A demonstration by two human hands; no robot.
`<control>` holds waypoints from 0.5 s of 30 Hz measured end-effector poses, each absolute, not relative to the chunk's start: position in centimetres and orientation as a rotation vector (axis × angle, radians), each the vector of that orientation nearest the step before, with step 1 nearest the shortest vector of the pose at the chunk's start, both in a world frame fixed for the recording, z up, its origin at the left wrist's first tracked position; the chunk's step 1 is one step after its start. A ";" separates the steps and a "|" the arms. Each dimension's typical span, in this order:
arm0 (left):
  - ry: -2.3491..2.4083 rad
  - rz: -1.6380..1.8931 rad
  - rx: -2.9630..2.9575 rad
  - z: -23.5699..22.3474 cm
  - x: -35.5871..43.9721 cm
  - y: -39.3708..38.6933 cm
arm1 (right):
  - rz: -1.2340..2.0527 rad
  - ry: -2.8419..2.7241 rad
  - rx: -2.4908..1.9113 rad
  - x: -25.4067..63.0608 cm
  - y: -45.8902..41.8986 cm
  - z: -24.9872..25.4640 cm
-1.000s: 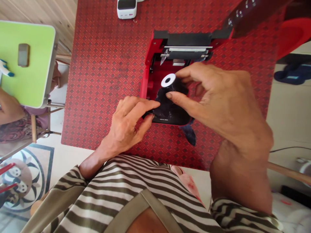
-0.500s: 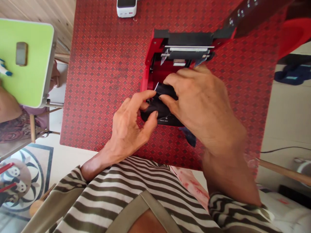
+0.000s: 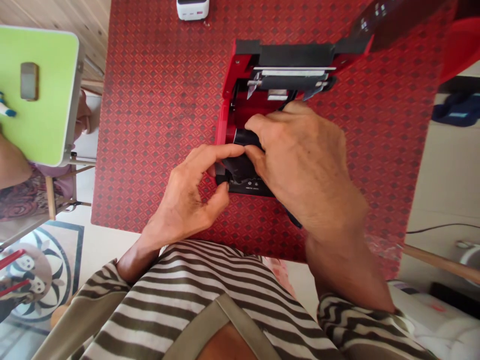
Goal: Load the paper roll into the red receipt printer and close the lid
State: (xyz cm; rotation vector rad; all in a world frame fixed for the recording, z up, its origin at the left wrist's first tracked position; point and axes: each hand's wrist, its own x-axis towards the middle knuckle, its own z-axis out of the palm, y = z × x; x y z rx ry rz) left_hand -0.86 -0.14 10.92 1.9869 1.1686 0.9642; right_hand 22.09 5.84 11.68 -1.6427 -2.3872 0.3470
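A red and black label printer (image 3: 221,120) lies on the table with its lid up and its inside exposed. My right hand (image 3: 303,160) is closed around a roll of black ribbon (image 3: 246,136) inside it, with thumb and index finger pinching the roll. Much of the roll is hidden behind that hand. My left hand (image 3: 189,192) is at the printer's near left corner, thumb and index finger spread apart. Its index fingertip touches the loose black ribbon film (image 3: 240,166) below the roll, and its thumb rests near the front panel (image 3: 249,187).
The red patterned table (image 3: 157,100) carries a white device (image 3: 192,10) at its far edge. The raised dark lid (image 3: 386,25) leans to the upper right. At left, a green-topped table (image 3: 48,115) holds a phone (image 3: 29,81), with another person's arm (image 3: 13,157) beside it.
My left thumb has moved off the black film toward the printer's front left corner, opening that hand wider. My right hand, still pinching the roll, has shifted slightly left.
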 end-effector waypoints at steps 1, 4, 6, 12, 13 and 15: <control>1.154 1.003 2.015 10.7 -0.9 0.0 | 0.307 -2.392 -1.597 22.2 5.8 11.4; 1.139 1.168 2.106 9.8 -0.6 0.3 | 0.233 -2.429 -1.586 22.1 6.0 10.9; 1.231 1.142 2.095 9.4 -0.2 0.2 | 0.304 -2.440 -1.685 22.0 6.5 10.9; 1.363 1.109 2.064 9.4 0.8 0.3 | 0.458 -2.436 -1.668 22.2 8.0 10.3; 1.375 1.098 2.061 9.4 0.8 0.5 | 0.433 -2.456 -1.627 22.3 8.2 10.1; 1.384 1.072 2.062 9.3 0.9 0.7 | 0.402 -2.482 -1.608 22.2 8.5 9.8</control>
